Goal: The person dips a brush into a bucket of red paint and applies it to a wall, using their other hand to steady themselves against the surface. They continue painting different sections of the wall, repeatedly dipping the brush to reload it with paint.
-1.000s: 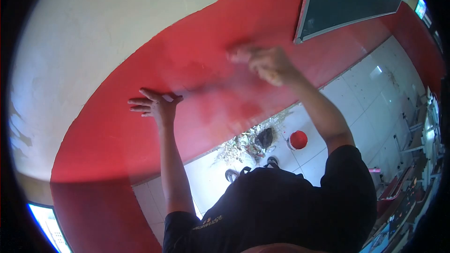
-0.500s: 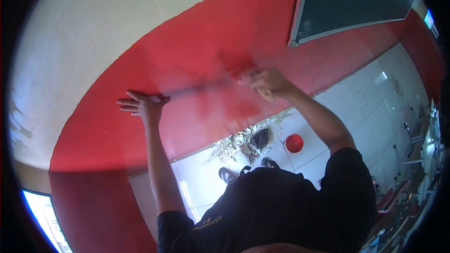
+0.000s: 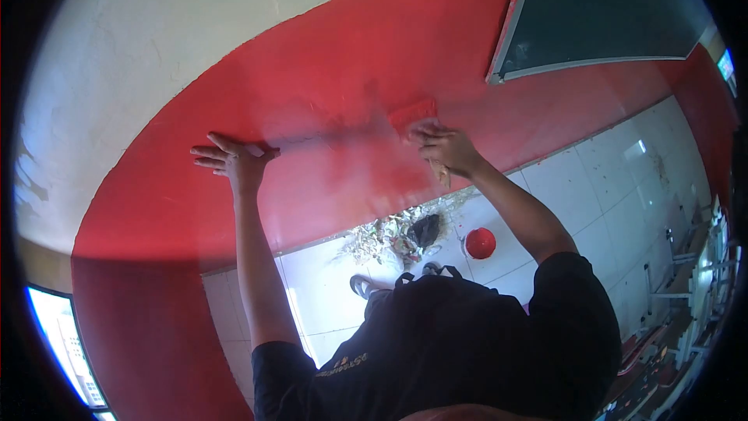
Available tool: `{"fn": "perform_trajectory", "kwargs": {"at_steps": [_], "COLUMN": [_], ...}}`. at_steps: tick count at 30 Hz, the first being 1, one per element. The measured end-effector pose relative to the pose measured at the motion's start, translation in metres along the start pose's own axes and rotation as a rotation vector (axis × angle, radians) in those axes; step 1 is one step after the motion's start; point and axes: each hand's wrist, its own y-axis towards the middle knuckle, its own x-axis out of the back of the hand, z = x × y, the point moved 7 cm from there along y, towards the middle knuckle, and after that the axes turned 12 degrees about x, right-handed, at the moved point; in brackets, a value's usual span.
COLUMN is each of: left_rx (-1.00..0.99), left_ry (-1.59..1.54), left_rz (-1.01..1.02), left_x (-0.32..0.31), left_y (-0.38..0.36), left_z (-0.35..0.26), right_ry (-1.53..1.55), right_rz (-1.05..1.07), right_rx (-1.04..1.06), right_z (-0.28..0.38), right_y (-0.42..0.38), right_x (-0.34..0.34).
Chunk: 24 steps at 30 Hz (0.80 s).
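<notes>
My right hand (image 3: 448,150) is closed round the handle of a wide paintbrush (image 3: 413,114), whose red bristles lie against the red wall (image 3: 327,54). Part of the wooden handle shows below my fingers. My left hand (image 3: 238,162) rests on the wall to the left, fingers spread, holding nothing. Between the two hands a darker, uneven band of red runs across the paint. On the floor below stands a round container of red paint (image 3: 480,243).
A dark board (image 3: 604,12) with a pale frame hangs at the upper right. Debris (image 3: 382,239) and a black bag (image 3: 425,230) lie on the tiled floor by the wall, close to my feet. Furniture (image 3: 686,288) stands at the far right.
My right hand and the brush have shifted slightly right and down, and look less blurred. My left hand stays on the wall. The view has tilted a little.
</notes>
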Motion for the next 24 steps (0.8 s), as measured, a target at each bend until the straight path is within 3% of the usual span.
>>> {"fn": "perform_trajectory", "kwargs": {"at_steps": [2,4,6,8,9,11,12,14,17,19,21,22,24], "left_rx": [-0.001,-0.001,0.003,0.011,0.015,0.025,0.015,0.01,0.0,0.009,-0.008,-0.008,-0.019], "left_ry": [0.003,0.0,-0.017,-0.001,0.013,0.017,0.014,0.004,-0.008,-0.008,0.02,0.017,0.004], "left_rz": [0.004,0.01,0.025,0.025,0.016,0.026,0.041,0.035,0.041,0.054,0.05,0.048,0.048], "left_x": [0.001,0.001,0.0,0.001,0.003,0.007,0.007,0.009,0.014,0.013,0.011,0.012,0.015], "left_y": [-0.001,-0.001,0.0,-0.002,-0.003,-0.004,-0.004,-0.005,-0.007,-0.007,-0.006,-0.005,-0.008], "left_z": [0.0,-0.001,-0.001,-0.003,-0.003,-0.004,-0.006,-0.007,-0.011,-0.007,-0.008,-0.009,-0.01], "right_ry": [0.153,0.205,0.097,-0.061,-0.046,-0.194,-0.186,-0.295,-0.232,-0.195,0.196,-0.012,-0.061], "right_rz": [0.076,-0.096,-0.338,-0.543,-0.54,-0.635,-0.635,-0.352,-0.007,0.079,0.195,0.052,-0.235], "right_rx": [-0.074,0.086,0.085,0.036,0.042,-0.153,-0.145,0.038,0.132,0.163,0.026,0.166,0.229], "right_z": [-0.006,-0.004,-0.013,-0.036,-0.044,-0.066,-0.066,-0.047,-0.015,0.009,0.016,0.023,0.024], "right_y": [-0.01,0.023,0.055,0.067,0.069,0.063,0.057,0.036,-0.026,-0.03,-0.009,0.012,0.077], "right_x": [-0.018,0.034,0.107,0.159,0.161,0.17,0.16,0.094,-0.018,-0.034,-0.037,-0.015,0.066]}}
